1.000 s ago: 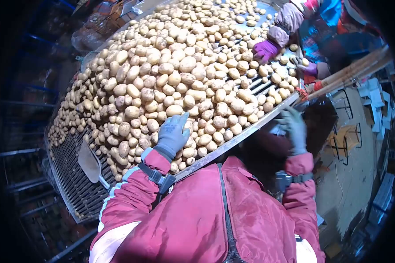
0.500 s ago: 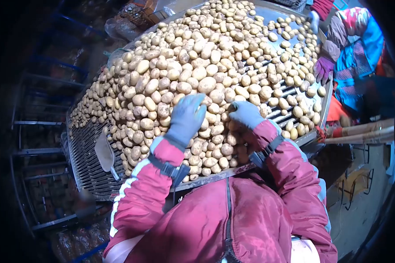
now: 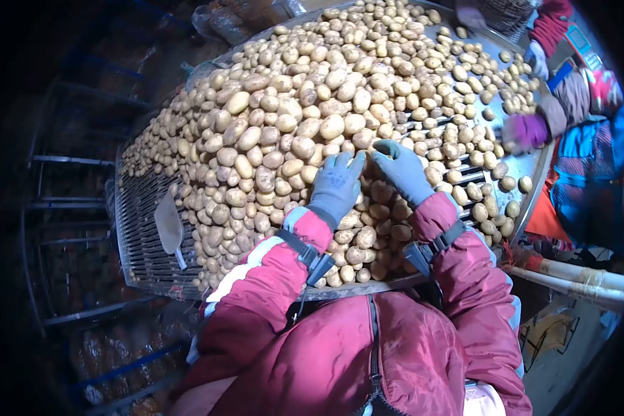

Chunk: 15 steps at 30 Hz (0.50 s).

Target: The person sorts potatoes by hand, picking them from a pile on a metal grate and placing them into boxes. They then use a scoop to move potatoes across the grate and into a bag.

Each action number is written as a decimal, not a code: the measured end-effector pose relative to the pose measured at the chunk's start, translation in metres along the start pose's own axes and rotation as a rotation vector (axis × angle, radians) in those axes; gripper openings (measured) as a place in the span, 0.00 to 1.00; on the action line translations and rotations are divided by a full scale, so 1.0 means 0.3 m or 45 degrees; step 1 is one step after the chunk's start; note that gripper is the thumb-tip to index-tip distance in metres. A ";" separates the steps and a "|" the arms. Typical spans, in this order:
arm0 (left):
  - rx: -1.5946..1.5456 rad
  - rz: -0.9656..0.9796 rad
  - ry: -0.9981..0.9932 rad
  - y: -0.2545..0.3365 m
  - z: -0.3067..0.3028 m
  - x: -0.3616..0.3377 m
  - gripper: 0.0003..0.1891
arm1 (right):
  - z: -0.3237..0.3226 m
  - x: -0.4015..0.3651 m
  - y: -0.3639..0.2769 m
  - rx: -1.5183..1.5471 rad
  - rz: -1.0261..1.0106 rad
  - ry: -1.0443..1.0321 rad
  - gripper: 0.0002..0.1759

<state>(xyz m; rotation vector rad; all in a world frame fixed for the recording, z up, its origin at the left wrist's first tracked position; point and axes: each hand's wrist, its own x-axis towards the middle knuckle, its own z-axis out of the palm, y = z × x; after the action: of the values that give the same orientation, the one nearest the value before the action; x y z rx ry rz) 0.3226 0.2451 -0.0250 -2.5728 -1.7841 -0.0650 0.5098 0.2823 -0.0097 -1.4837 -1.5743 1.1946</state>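
A large heap of potatoes (image 3: 305,104) covers a slatted metal table (image 3: 142,222). My left hand (image 3: 337,183), in a grey-blue glove, rests on the near middle of the heap, palm down with its fingers apart. Close to its right, my right hand (image 3: 402,170), in a matching glove, reaches over the potatoes, fingers spread and pointing up and left. Only a small gap separates the fingertips of both hands. No potato shows in the grip of either hand, though the undersides of both are hidden.
A scoop (image 3: 168,225) lies on the slats at the left. At the right, a co-worker's purple-gloved hand (image 3: 525,132) is over the table, and another light-gloved hand (image 3: 536,59) is behind it. Pale poles (image 3: 575,275) jut out at the lower right.
My left hand has moved right, closer to my right hand. The fingers of my right hand have opened out. The co-worker's purple glove has moved over the table. The view has shifted slightly.
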 end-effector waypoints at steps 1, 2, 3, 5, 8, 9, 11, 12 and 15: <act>0.017 0.007 0.029 -0.008 -0.013 0.004 0.23 | 0.035 0.026 -0.029 0.043 -0.050 -0.024 0.21; -0.040 -0.061 0.002 -0.010 -0.037 -0.003 0.19 | 0.060 0.036 -0.069 0.164 -0.132 -0.026 0.21; -0.026 -0.083 0.006 -0.019 -0.044 -0.019 0.19 | 0.094 0.054 -0.084 0.102 -0.119 -0.005 0.21; -0.234 -0.106 0.105 -0.027 -0.060 -0.066 0.17 | 0.155 0.109 -0.121 0.037 -0.243 -0.004 0.21; -0.539 -0.326 0.179 0.007 -0.133 -0.157 0.21 | 0.222 0.154 -0.172 0.097 -0.266 -0.066 0.22; -0.772 -0.434 0.202 0.012 -0.151 -0.187 0.23 | 0.237 0.155 -0.166 0.105 -0.269 -0.073 0.22; -1.529 -0.729 0.275 0.004 -0.165 -0.266 0.30 | 0.276 0.130 -0.138 -0.180 -0.364 -0.239 0.24; -1.765 -0.881 0.175 -0.018 -0.173 -0.300 0.29 | 0.293 0.079 -0.131 -0.168 -0.230 -0.228 0.25; -2.020 -0.823 0.245 -0.045 -0.249 -0.358 0.23 | 0.306 0.062 -0.062 -0.235 -0.306 -0.234 0.24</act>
<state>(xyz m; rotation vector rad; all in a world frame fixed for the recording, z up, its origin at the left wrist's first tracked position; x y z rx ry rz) 0.2701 0.1469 0.0453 -1.8769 -2.9558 -2.4179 0.4161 0.2857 -0.0284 -1.2782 -1.9710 1.0954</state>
